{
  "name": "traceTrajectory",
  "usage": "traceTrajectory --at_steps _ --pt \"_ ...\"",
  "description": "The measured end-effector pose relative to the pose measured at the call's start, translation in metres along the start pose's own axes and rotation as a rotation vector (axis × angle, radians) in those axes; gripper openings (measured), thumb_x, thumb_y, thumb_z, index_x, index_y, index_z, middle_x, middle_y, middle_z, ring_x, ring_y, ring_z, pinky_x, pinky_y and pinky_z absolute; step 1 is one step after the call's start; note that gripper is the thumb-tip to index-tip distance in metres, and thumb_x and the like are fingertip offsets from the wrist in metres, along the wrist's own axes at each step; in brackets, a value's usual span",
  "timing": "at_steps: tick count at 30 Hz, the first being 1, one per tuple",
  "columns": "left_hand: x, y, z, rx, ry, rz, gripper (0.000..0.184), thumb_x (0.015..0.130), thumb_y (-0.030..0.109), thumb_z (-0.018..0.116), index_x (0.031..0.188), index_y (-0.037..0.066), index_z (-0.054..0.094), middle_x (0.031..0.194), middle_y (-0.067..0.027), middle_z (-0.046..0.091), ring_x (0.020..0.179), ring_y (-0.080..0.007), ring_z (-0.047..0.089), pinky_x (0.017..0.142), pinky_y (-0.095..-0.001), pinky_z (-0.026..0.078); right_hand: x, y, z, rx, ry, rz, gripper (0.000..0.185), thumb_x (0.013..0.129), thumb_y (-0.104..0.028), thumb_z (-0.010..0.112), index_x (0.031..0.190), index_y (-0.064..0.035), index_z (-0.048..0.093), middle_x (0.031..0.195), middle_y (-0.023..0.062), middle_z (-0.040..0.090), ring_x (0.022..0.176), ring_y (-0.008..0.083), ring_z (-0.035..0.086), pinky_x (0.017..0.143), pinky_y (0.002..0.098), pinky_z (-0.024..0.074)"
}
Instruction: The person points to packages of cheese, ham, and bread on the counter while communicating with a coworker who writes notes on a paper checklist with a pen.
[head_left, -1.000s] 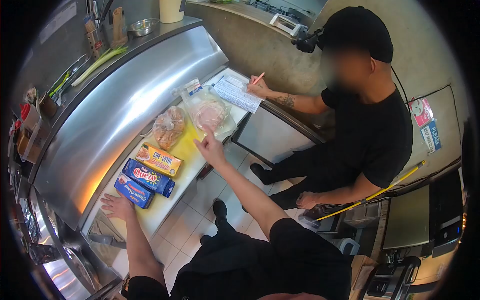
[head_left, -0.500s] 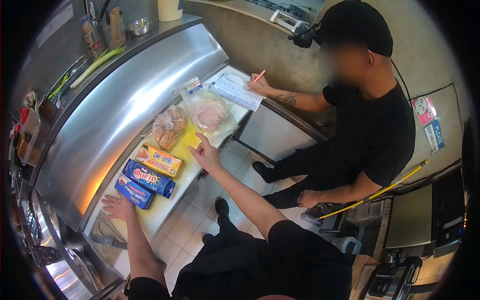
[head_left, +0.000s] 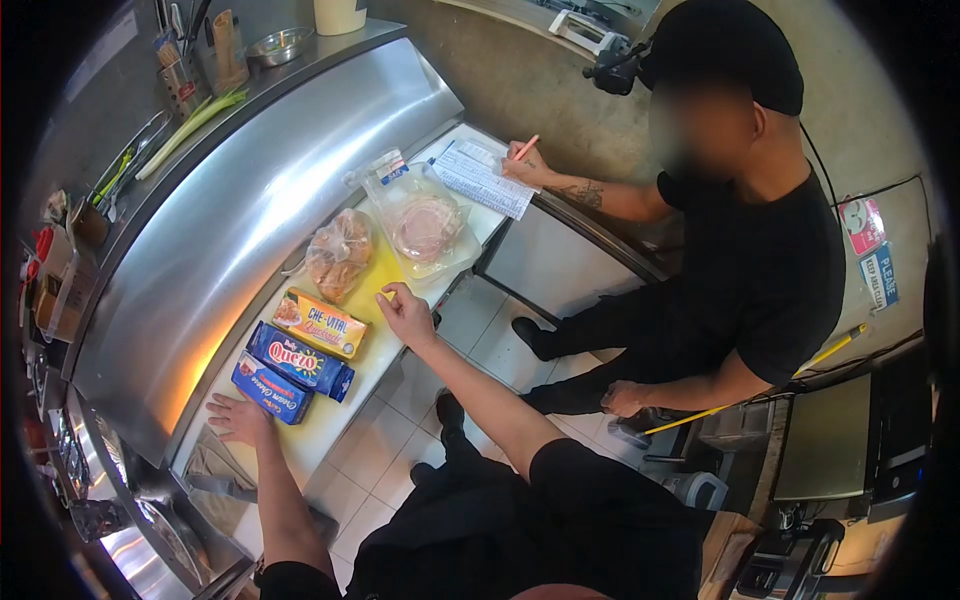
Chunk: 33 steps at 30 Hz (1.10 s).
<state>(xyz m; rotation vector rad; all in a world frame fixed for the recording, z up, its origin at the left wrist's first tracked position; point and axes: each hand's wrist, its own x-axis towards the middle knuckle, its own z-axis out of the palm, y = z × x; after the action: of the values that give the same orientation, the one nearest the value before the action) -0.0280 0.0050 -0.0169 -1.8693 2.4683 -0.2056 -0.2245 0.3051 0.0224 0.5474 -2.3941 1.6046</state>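
My left hand (head_left: 240, 418) lies with fingers spread on the cutting board, beside a blue cream cheese box (head_left: 272, 387). My right hand (head_left: 408, 315) hovers at the board's near edge, its fingers curled in with nothing visible in them. Between my hands, a blue Quezo cheese pack (head_left: 299, 360) and a yellow Che-Vital box (head_left: 319, 323) lie in a row with the cream cheese. Farther along are a knotted clear bag of orange-brown food (head_left: 339, 255) and a clear pack of round pink meat slices (head_left: 424, 225).
A co-worker (head_left: 745, 270) in black stands at the right, holding an orange pen (head_left: 527, 147) over a printed sheet (head_left: 484, 179). A knife (head_left: 222, 487) rests on a cloth near my left wrist. Green stalks (head_left: 190, 132) and a metal bowl (head_left: 281, 45) sit on the upper shelf.
My right hand's extended index finger has curled in, and the hand has drawn slightly back toward the board's edge. My left hand stays flat on the board. The camera view has shifted a little.
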Motion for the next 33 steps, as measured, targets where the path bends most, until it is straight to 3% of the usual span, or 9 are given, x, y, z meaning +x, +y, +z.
traceTrajectory --at_steps 5,7,10,11,13,22,33 --pt "-0.002 -0.002 -0.003 -0.03 0.002 0.024 0.077 0.094 0.05 0.043 0.153 0.01 0.013 0.159 -0.0153 0.013 0.143 -0.0416 0.017 0.107 -0.068 0.02 0.006 0.01 0.006 -0.053 -0.011 -0.007 0.021 0.088 -0.023 0.067 0.083 -0.0036 0.06 0.051 0.0089 0.052 0.044 0.0215 0.052 0.045 0.0341 0.0399" --pt "-0.004 -0.002 -0.002 0.011 0.032 0.057 0.077 0.094 0.048 0.044 0.152 0.009 0.013 0.158 -0.0173 0.014 0.142 -0.0433 0.019 0.105 -0.0683 0.023 0.013 0.008 0.006 -0.101 -0.056 -0.021 0.025 0.087 -0.028 0.067 0.076 -0.0071 0.059 0.052 0.0121 0.055 0.05 0.0322 0.058 0.048 0.0408 0.0441" --pt "-0.004 -0.004 0.001 0.057 0.05 0.081 0.077 0.094 0.046 0.045 0.152 0.008 0.012 0.157 -0.0186 0.014 0.142 -0.0441 0.02 0.104 -0.0685 0.024 0.021 0.008 0.006 -0.111 -0.076 -0.031 0.028 0.087 -0.029 0.067 0.072 -0.0067 0.059 0.054 0.013 0.057 0.052 0.0331 0.059 0.049 0.0416 0.0452" --pt "-0.004 -0.004 0.001 0.059 0.05 0.079 0.077 0.094 0.046 0.045 0.152 0.008 0.012 0.157 -0.0186 0.014 0.142 -0.0441 0.02 0.104 -0.0685 0.024 0.022 0.008 0.006 -0.11 -0.078 -0.031 0.028 0.087 -0.029 0.067 0.072 -0.0067 0.059 0.054 0.013 0.057 0.052 0.0331 0.059 0.049 0.0416 0.0452" --pt "-0.003 -0.004 0.002 0.051 0.051 0.079 0.075 0.095 0.044 0.044 0.152 0.008 0.012 0.158 -0.0181 0.014 0.142 -0.0439 0.02 0.104 -0.0686 0.024 0.024 0.013 0.011 -0.117 -0.013 -0.114 0.027 0.087 -0.024 0.068 0.073 -0.0022 0.06 0.05 0.0091 0.052 0.043 0.0223 0.051 0.045 0.0339 0.04" --pt "0.002 -0.003 0.011 0.052 0.048 0.045 0.069 0.098 0.049 0.031 0.153 0.011 0.014 0.158 -0.016 0.013 0.143 -0.0423 0.019 0.106 -0.0678 0.021 0.022 0.017 0.012 -0.087 -0.019 -0.06 0.029 0.087 -0.024 0.069 0.071 -0.0018 0.059 0.051 0.0097 0.054 0.043 0.0215 0.052 0.045 0.0337 0.0408" --pt "-0.002 0.002 -0.006 0.058 0.011 0.019 0.07 0.098 0.053 0.028 0.152 0.01 0.019 0.158 -0.0165 0.016 0.143 -0.0421 0.019 0.106 -0.0674 0.02 0.024 0.016 0.012 -0.094 0.002 -0.066 0.032 0.085 -0.026 0.07 0.069 -0.0013 0.059 0.053 0.01 0.056 0.046 0.0241 0.055 0.047 0.0333 0.0434"
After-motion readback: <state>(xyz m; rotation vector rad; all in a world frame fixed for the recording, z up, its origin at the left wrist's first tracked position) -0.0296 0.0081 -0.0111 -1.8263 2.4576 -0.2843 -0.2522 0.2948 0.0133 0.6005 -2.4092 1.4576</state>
